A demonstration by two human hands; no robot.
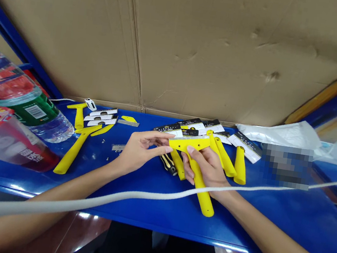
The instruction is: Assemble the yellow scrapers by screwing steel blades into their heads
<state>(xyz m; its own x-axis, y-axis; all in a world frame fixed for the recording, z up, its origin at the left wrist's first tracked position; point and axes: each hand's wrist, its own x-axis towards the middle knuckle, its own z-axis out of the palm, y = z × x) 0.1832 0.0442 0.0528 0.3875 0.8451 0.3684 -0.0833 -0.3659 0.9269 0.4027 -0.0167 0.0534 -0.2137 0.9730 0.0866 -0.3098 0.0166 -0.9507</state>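
My right hand [208, 166] is closed round the neck of a yellow scraper [199, 173], whose handle points down toward the table's front edge. A thin metal blade lies along the top of its head. The fingers and thumb of my left hand [143, 146] pinch the left end of the scraper head and blade. Behind and below the hands lie a black and yellow screwdriver [169, 164] and several yellow handles [241, 165]. On the left, a yellow scraper [73, 146] rests beside a loose blade [117, 147] with small screws near it.
Bottles and a red cup [11, 137] stand at the left on the blue table [131, 205]. Black and white cards [244, 145] and a white plastic bag [278, 132] lie at the back. A white cable [133, 194] crosses in front of my arms.
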